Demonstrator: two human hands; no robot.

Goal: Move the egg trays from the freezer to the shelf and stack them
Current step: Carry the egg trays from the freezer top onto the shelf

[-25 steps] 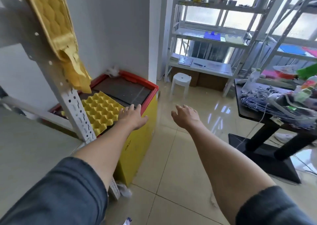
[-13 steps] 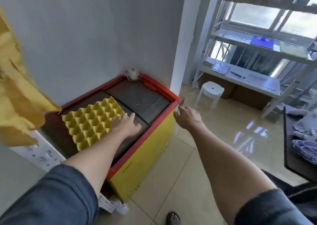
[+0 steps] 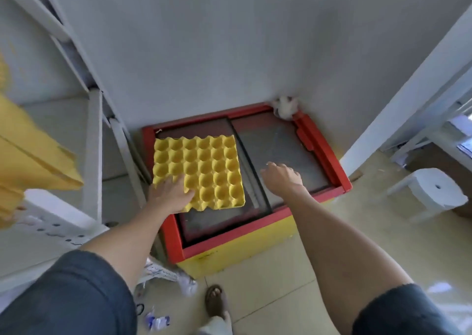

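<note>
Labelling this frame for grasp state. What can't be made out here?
- Head view: left hand covers the egg tray's near corner; grip underneath hidden.
- Right hand fingers face away above the freezer lid; contact unclear.
- Yellow trays at the left: blurred, cropped by the frame edge.

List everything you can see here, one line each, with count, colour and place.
egg tray: 1, yellow, on the left lid of the freezer
freezer: 1, red rim with yellow body, against the wall in the corner
freezer lids: 2, dark glass, both closed
white wad: 1, white, back right corner of the freezer
shelf: 1, white metal, left of the freezer
yellow stack: 1, yellow, far left edge, blurred
stool: 1, white, on the floor at right
litter: a few bits, white and blue, on the floor
foot: 1, in a sandal, before the freezer
left hand: resting on the tray's near left corner
right hand: above the right lid, holding nothing
</note>
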